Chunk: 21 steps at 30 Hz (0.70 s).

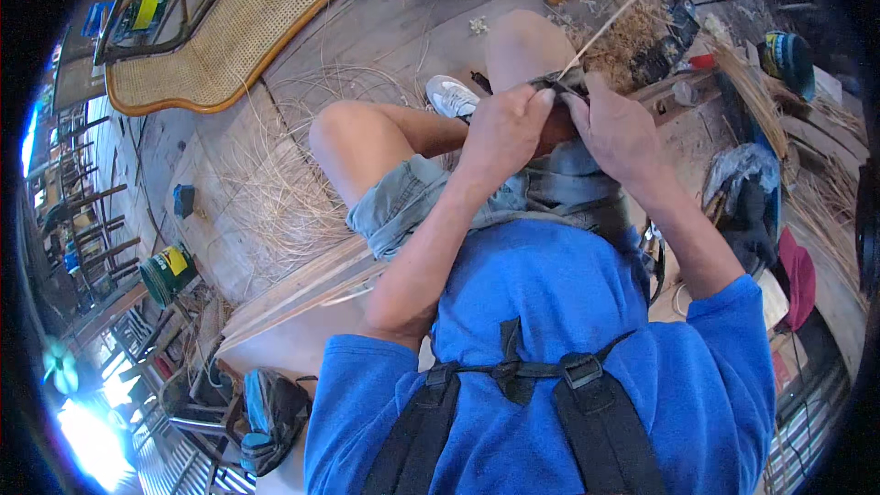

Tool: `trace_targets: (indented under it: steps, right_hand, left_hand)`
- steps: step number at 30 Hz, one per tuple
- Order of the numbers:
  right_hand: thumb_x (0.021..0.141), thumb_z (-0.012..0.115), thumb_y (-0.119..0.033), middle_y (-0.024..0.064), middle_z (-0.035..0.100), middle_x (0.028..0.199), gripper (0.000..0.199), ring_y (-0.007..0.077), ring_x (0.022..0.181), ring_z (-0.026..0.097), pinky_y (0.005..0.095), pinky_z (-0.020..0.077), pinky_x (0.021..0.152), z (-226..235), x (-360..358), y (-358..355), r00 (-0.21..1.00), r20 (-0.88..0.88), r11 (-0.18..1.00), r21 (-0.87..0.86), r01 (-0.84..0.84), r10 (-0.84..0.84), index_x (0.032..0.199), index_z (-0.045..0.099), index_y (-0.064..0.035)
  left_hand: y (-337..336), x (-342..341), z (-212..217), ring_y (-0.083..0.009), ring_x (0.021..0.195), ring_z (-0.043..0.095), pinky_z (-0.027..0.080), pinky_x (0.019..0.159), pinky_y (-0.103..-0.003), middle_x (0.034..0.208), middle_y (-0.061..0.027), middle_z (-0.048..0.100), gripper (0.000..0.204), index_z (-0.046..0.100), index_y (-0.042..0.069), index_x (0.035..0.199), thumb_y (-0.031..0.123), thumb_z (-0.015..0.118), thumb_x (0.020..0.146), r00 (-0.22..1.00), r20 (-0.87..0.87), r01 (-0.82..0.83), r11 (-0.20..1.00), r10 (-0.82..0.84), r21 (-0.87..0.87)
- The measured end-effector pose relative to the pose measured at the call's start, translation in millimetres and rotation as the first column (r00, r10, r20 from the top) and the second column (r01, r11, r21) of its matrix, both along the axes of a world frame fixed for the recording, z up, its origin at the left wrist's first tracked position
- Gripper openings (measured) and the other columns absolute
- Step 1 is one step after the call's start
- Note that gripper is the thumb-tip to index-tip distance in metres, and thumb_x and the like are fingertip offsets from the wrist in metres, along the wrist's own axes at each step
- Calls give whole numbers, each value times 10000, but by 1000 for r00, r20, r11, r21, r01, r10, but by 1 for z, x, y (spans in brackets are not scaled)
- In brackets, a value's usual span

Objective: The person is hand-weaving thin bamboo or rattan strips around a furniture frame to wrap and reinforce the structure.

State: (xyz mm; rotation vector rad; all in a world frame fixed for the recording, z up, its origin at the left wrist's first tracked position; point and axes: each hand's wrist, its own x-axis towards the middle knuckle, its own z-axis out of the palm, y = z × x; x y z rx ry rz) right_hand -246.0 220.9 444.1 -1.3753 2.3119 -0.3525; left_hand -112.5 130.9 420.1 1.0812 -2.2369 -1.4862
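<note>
Both my hands are close together over my lap, near my right knee. My left hand is closed, its thumb pressed on a dark, cloth-like piece that lies between the two hands. Curled round the other side of that piece is my right hand. A long pale cane strip rises from between the hands and runs up to the far right. The fingers hide where the strip meets the dark piece, and I cannot make out any tool there.
A woven cane panel with a wooden frame stands at the far left. Loose cane strands litter the floor to my left. Shavings and a bundle of strips are to my right. A green tub stands further left.
</note>
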Motion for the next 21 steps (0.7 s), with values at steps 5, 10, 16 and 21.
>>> trace_targets:
  steps: [5,10,16,21]
  right_hand:
    - [885,469,-293,230,567,674,261,417,665,565,499,434,580,0,2,0,998,-62,996,-89,-26,20,945,425,-43]
    - [887,468,-303,236,569,680,267,419,668,569,491,446,578,-10,-2,1,997,-82,993,-116,-26,16,946,425,-45]
    - [885,445,-351,230,598,698,333,402,667,596,478,482,587,-11,5,-2,987,-153,993,-96,-71,56,962,432,-27]
    - [884,445,-369,230,607,739,419,395,714,604,481,480,657,-7,3,3,992,-125,1000,10,-19,20,1108,410,-16]
  left_hand:
    - [29,110,27,-203,528,402,365,523,-360,566,-137,414,328,459,-25,703,252,468,879,990,107,66,962,-97,267]
    - [71,273,45,-89,530,399,326,465,-255,575,13,421,343,471,54,647,296,464,890,938,345,-281,665,37,692]
    - [84,370,26,-258,651,553,430,609,-363,694,-116,580,295,561,11,828,297,500,865,644,752,11,984,-141,176]
    - [13,142,74,-309,928,555,410,797,-392,939,-220,569,290,557,27,1012,262,474,863,854,481,-139,978,198,-155]
